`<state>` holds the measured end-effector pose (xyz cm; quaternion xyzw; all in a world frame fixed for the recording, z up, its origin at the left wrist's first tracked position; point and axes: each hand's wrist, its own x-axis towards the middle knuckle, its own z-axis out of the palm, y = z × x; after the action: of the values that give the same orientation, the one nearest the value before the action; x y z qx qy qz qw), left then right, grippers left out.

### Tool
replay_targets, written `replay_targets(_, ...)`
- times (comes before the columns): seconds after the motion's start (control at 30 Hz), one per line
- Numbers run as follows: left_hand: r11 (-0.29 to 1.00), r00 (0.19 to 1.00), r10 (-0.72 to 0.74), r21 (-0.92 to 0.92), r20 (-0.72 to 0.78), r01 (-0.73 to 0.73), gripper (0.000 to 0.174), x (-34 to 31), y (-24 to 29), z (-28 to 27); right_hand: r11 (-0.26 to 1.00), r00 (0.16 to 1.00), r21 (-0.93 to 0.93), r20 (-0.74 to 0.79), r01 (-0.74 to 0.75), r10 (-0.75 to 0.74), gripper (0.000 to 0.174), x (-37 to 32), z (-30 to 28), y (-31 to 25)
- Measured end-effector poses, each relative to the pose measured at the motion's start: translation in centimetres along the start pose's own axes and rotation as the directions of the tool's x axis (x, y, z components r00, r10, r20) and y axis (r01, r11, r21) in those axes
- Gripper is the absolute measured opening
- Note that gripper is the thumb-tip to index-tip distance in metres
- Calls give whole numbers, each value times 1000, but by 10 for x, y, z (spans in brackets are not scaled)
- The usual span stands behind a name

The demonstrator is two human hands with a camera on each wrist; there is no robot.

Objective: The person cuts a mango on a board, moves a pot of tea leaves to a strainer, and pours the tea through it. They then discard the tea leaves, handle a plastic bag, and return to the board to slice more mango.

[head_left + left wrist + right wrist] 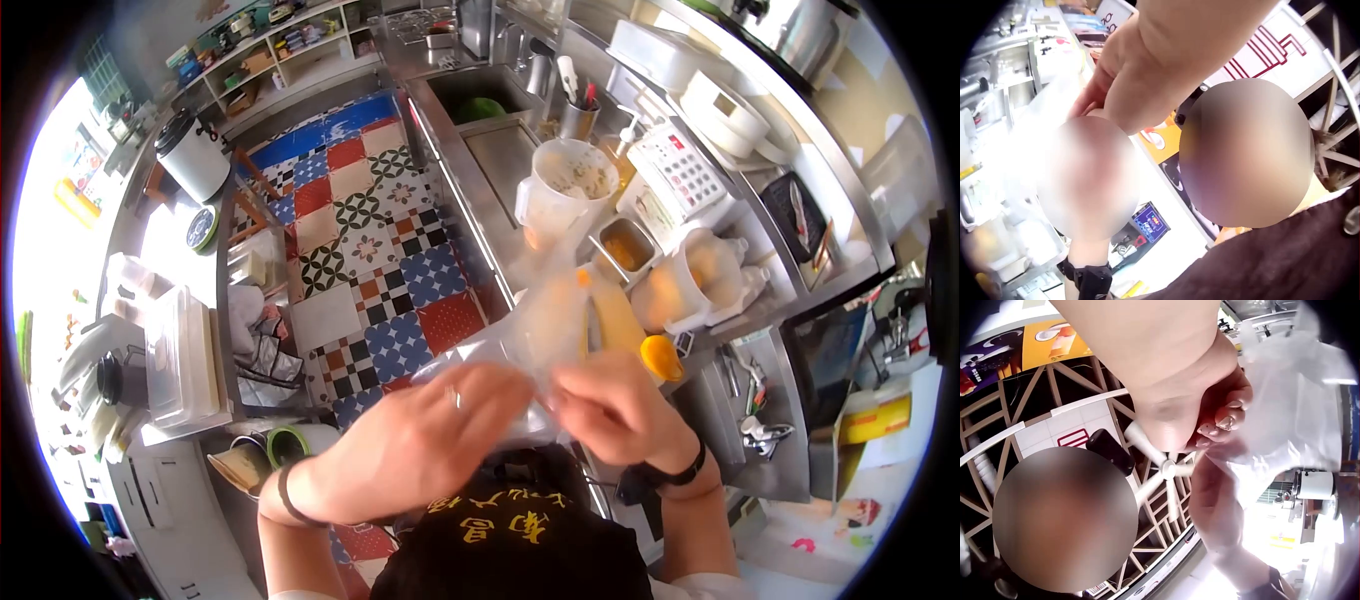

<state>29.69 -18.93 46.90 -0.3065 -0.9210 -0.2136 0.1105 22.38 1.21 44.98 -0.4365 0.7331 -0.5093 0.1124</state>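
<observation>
A thin clear plastic bag [548, 325] is stretched up in front of the dark apron, its top edge gathered at both hands. My left hand [430, 425] pinches the bag from one side, fingers bent toward the other hand. Close beside it, my right hand [612, 408] grips the bag with curled fingers. In the right wrist view the bag [1291, 409] spreads out beyond the curled fingertips of the right hand [1210, 406], and the left hand [1216, 509] meets it there. Blur covers much of the right hand in the left wrist view.
Behind the bag, the steel counter holds a large pitcher [570, 185], a steel container [626, 246] of orange-brown contents and another pitcher [690, 280]. A white keypad device [678, 170] stands farther right. A sink [480, 95] lies beyond; patterned floor tiles [380, 230] run left.
</observation>
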Motion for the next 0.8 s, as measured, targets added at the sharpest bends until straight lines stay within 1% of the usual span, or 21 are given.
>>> replay_targets(0.03, 998, 989, -35, -46, 141, 42, 30, 8, -1, 0, 997, 997, 26, 18, -74, 73, 20, 1, -3, 0)
replay_targets(0.07, 993, 958, -62, -83, 281, 89, 25, 16, -2, 1, 995, 995, 11, 32, -97, 97, 20, 2, -5, 2)
replay_targets(0.1, 993, 957, 30, -119, 288, 4, 20, 19, -10, 16, 993, 991, -3, 46, -122, 122, 20, 4, -6, 7)
replay_targets(0.13, 991, 920, 60, -131, 387, -9, 21, 26, -16, 28, 989, 988, -21, 61, -144, 145, 20, 7, -7, 12)
replay_targets(0.17, 989, 869, 90, -143, 486, -22, 21, 34, -20, 39, 978, 998, -202, 8, -61, 64, 22, 13, -6, 19)
replay_targets(0.2, 987, 802, 121, -157, 585, -35, 21, 41, -22, 51, 926, 999, -377, -34, 4, -18, 23, 18, 0, 24)
replay_targets(0.23, 951, 849, 113, -303, 517, 58, 23, 48, -23, 62, 877, 990, -480, -123, 4, -71, 18, 21, 10, 28)
replay_targets(0.27, 885, 890, 86, -444, 448, 138, 25, 55, -24, 73, 814, 970, -581, -202, -8, -134, 13, 23, 18, 29)
replay_targets(0.3, 791, 924, 42, -577, 381, 202, 29, 63, -25, 83, 613, 956, -785, -104, 91, -275, 8, 22, 21, 27)
replay_targets(0.33, 671, 947, -21, -698, 320, 250, 32, 70, -26, 93, 612, 849, -769, -187, 187, -495, 12, 23, 26, 27)
replay_targets(0.4, 373, 955, -187, -883, 229, 285, 40, 81, -33, 112, 685, 741, -664, -290, 299, -605, 17, 8, 32, 14)
replay_targets(0.43, 53, 949, -218, -968, 228, 244, 44, 83, -36, 120, 718, 730, -642, -351, 267, -586, 21, -4, 34, 15)
replay_targets(0.47, -313, 942, -250, -939, 226, 142, 49, 85, -39, 128, 751, 718, -615, -409, 239, -564, 24, -20, 34, 18)
replay_targets(0.5, -591, 933, -281, -806, 224, 16, 56, 87, -43, 137, 789, 826, -606, -393, 96, -403, 23, -37, 36, 30)
replay_targets(0.53, -810, 945, -255, -579, 206, -92, 56, 86, -39, 141, 820, 881, -571, -408, -42, -238, 26, -46, 30, 41)
replay_targets(0.6, -724, 944, -293, -680, 151, -115, 56, 86, -27, 157, 827, 895, -525, -442, -200, -64, 28, -58, 21, 65)
replay_targets(0.63, -679, 943, -307, -724, 130, -121, 57, 87, -20, 167, 859, 853, -492, -502, -144, -144, 29, -62, 24, 84)
replay_targets(0.73, -390, 885, -437, -920, 161, -26, 62, 92, -10, 194, 869, 875, -489, -449, -70, -182, 25, -76, 32, 121)
replay_targets(0.77, -454, 857, -473, -890, 205, -38, 60, 92, -16, 203, 884, 936, -443, -350, -148, -19, 23, -84, 32, 122)
replay_targets(0.8, -167, 848, -504, -982, 165, 92, 59, 87, -28, 223, 884, 958, -457, -283, -94, -44, 22, -89, 33, 126)
